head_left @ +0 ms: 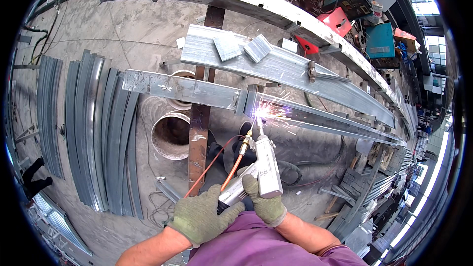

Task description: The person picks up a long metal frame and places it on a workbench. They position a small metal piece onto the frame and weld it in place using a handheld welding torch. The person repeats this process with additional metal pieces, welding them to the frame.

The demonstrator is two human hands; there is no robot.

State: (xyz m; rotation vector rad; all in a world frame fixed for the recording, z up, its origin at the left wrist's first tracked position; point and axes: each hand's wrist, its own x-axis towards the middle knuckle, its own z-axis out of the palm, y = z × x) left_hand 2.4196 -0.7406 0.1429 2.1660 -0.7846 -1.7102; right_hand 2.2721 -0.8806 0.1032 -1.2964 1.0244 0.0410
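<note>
A grey-white handheld welding gun (268,170) is held at my waist in both gloved hands. My left hand (202,215), in an olive glove, wraps round the rear grip. My right hand (264,202), gloved alike, closes on the gun's body near its back end. A brass wire-feed tube (245,148) with an orange hose runs alongside the nozzle. The nozzle tip meets the end of a long steel channel (315,117), where bright sparks and a violet glow hide the contact spot. A flat steel bar (182,88) lies left of that end.
A wide steel beam (295,79) carries two square plates (243,48) and a hammer (312,71). Under the work stand a rusty support bar (199,143) and a round pipe (171,135). Stacked steel profiles (93,133) lie left; teal machines (380,44) stand far right.
</note>
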